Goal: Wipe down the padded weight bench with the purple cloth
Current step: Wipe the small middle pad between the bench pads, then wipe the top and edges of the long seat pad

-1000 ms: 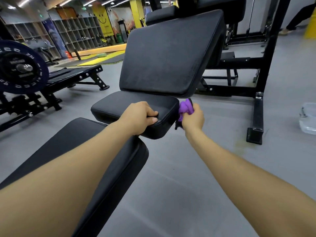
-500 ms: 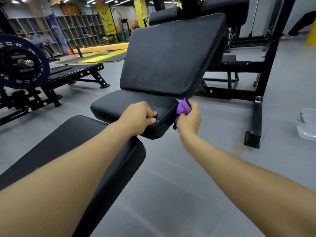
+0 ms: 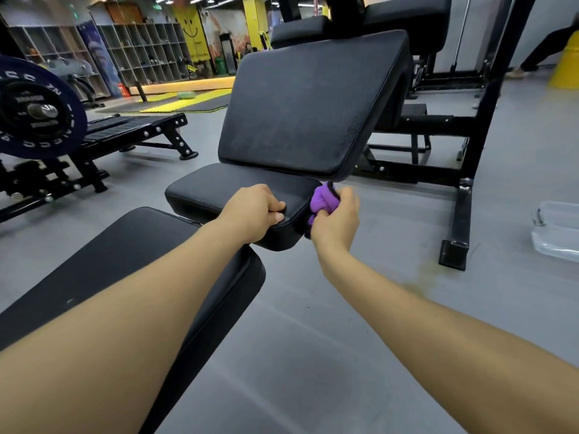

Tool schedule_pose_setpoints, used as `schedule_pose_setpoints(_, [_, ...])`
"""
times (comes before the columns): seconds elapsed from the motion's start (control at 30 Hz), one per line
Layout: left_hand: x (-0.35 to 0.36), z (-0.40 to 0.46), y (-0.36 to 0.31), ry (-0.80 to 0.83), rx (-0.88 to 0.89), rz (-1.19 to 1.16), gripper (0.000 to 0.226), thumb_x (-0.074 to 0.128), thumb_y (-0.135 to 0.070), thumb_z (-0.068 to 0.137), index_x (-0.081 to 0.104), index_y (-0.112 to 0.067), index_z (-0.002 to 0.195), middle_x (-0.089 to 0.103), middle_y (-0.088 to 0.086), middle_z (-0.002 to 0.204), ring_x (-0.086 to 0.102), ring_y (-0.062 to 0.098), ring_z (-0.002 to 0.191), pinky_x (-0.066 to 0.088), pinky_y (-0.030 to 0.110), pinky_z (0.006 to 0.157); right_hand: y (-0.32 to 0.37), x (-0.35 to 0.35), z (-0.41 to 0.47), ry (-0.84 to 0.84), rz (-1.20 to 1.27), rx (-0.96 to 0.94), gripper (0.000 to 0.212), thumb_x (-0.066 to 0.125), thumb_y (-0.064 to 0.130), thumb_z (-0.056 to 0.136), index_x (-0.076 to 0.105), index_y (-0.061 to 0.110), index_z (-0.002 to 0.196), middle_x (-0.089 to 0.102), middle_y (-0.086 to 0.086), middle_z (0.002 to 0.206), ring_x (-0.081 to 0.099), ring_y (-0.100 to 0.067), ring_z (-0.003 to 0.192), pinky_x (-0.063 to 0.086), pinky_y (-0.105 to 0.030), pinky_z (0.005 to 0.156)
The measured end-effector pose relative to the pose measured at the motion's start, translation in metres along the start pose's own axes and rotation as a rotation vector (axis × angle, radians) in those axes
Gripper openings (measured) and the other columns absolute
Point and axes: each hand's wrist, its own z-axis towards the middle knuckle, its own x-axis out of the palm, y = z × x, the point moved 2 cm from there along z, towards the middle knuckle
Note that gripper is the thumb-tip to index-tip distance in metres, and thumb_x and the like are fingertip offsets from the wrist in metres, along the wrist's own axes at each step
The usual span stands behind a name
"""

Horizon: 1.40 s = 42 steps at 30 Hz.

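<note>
Grey gym floor (image 3: 313,355); the black bench (image 3: 300,108) runs away from the camera, backrest tilted up. Left hand (image 3: 253,211) grips the seat pad's corner; right hand (image 3: 336,219) holds the bunched purple cloth (image 3: 322,200) against its side.

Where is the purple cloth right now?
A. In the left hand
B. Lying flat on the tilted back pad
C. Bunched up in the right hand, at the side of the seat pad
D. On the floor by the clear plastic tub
C: the purple cloth is bunched in the right hand against the side of the seat pad, while the left hand grips the pad's near edge.
</note>
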Motion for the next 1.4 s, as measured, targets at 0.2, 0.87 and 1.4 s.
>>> schedule_pose_setpoints(0.2, [-0.001, 0.000, 0.002, -0.002, -0.004, -0.056, 0.032, 0.058, -0.023, 0.092, 0.063, -0.014, 0.122, 0.056, 0.003, 0.128, 0.053, 0.025, 0.117, 0.038, 0.029, 0.100, 0.007, -0.015, -0.061, 0.199, -0.067, -0.200, 0.028, 0.048, -0.011, 0.079, 0.054, 0.012, 0.093, 0.044, -0.001, 0.098, 0.048, -0.012, 0.080, 0.040, -0.008, 0.069])
schedule_pose_setpoints(0.87, [-0.017, -0.060, 0.044, -0.095, -0.212, -0.226, 0.028, 0.058, -0.020, 0.090, 0.065, -0.023, 0.117, 0.062, -0.001, 0.123, 0.058, 0.021, 0.113, 0.044, 0.035, 0.101, 0.048, -0.009, -0.080, 0.367, -0.301, -0.358, 0.035, 0.047, 0.000, 0.079, 0.062, 0.026, 0.097, 0.054, 0.013, 0.106, 0.053, -0.025, 0.089, 0.052, -0.040, 0.062])
schedule_pose_setpoints(1.4, [-0.057, -0.138, 0.118, -0.221, -0.501, -0.284, 0.031, 0.051, -0.023, 0.095, 0.059, -0.022, 0.124, 0.050, -0.002, 0.136, 0.047, 0.021, 0.125, 0.039, 0.033, 0.099, 0.133, 0.050, -0.110, 0.752, -0.523, -0.580, 0.037, 0.049, 0.002, 0.081, 0.067, 0.020, 0.108, 0.055, 0.009, 0.114, 0.050, -0.022, 0.109, 0.050, -0.040, 0.083])
